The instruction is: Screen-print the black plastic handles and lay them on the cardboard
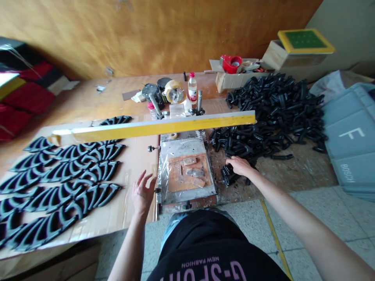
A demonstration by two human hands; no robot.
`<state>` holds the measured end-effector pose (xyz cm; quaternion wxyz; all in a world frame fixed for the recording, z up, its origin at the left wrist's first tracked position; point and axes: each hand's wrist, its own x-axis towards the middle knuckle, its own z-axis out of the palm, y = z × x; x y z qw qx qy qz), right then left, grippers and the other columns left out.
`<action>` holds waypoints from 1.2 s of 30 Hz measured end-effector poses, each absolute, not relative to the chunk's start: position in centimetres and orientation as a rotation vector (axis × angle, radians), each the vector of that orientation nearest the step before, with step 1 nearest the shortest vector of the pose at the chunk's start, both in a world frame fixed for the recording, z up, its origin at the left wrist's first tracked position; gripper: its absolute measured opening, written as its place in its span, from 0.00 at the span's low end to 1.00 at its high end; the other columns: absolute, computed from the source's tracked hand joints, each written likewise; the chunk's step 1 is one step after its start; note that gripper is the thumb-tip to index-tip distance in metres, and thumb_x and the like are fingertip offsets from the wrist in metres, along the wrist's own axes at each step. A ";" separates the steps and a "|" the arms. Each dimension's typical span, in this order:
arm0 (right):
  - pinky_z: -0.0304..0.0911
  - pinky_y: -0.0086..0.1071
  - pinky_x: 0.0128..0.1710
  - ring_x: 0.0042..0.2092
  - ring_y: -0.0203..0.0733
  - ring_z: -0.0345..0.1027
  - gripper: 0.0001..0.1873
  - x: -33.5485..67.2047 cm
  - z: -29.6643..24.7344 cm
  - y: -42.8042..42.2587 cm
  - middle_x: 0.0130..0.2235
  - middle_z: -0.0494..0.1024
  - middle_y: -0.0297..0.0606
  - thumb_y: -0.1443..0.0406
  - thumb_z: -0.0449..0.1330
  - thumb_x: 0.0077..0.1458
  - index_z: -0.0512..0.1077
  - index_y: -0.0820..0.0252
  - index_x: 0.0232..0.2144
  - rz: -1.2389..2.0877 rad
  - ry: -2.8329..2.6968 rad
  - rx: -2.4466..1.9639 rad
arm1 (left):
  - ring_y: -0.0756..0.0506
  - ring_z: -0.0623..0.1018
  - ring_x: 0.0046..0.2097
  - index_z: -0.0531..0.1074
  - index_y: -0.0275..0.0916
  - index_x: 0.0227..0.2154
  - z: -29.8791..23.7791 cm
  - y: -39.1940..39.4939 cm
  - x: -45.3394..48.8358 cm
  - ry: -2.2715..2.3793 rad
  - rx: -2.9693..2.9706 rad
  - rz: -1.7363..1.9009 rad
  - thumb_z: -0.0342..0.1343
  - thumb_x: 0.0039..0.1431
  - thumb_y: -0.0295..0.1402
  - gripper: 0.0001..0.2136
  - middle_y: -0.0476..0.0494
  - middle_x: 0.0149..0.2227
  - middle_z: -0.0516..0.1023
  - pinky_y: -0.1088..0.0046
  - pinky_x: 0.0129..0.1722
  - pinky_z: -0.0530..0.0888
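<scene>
Black parts lie just beside the right hand.

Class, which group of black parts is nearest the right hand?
The small cluster beside the metal plate, at the right hand; the large heap lies beyond, the rows far left.

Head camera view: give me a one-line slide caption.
Right hand at black parts, left hand open, with a metal fixture between them.

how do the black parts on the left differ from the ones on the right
The left parts lie in orderly rows; the right parts lie heaped at random. The right hand is at the right parts; no hand is on the left parts. Both are black.
</scene>
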<state>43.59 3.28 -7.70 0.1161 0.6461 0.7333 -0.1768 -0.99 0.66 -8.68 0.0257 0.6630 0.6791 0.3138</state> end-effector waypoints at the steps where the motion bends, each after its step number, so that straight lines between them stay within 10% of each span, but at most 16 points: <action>1: 0.59 0.30 0.45 0.50 0.42 0.66 0.22 44.2 -7.9 2.8 0.46 0.74 0.39 0.76 0.53 0.52 0.74 0.51 0.44 -0.515 2.230 1.863 | 0.38 0.75 0.53 0.76 0.41 0.40 -8.8 0.5 -0.9 2.106 2.033 0.964 0.56 0.59 0.43 0.12 0.38 0.54 0.75 0.56 0.52 0.71; 13: 0.63 0.34 0.46 0.45 0.41 0.71 0.14 37.2 -5.6 4.5 0.45 0.76 0.39 0.60 0.53 0.62 0.64 0.57 0.49 -1.377 2.594 2.104 | 0.41 0.75 0.53 0.77 0.41 0.38 -4.6 1.6 1.4 2.028 1.701 1.176 0.54 0.61 0.43 0.13 0.40 0.52 0.77 0.58 0.55 0.70; 24: 0.61 0.42 0.51 0.52 0.52 0.63 0.10 25.9 -4.9 5.0 0.47 0.72 0.50 0.63 0.54 0.61 0.70 0.62 0.42 -0.405 2.743 1.838 | 0.51 0.76 0.31 0.73 0.39 0.41 5.8 8.7 2.6 1.580 1.428 1.737 0.53 0.61 0.45 0.15 0.49 0.28 0.76 0.73 0.35 0.75; 32: 0.38 0.51 0.67 0.68 0.52 0.44 0.33 24.9 -5.8 4.1 0.67 0.56 0.50 0.56 0.58 0.59 0.59 0.64 0.63 -0.568 3.074 1.274 | 0.51 0.73 0.25 0.69 0.38 0.30 8.3 9.6 4.1 1.380 1.341 1.668 0.39 0.67 0.44 0.20 0.48 0.24 0.71 0.72 0.30 0.76; 36: 0.52 0.45 0.64 0.61 0.48 0.61 0.22 26.9 -5.5 2.9 0.57 0.72 0.42 0.59 0.63 0.54 0.74 0.60 0.50 -1.094 2.983 1.214 | 0.49 0.77 0.34 0.74 0.38 0.37 7.0 6.7 3.5 1.388 1.328 1.597 0.41 0.67 0.48 0.22 0.44 0.33 0.77 0.71 0.34 0.77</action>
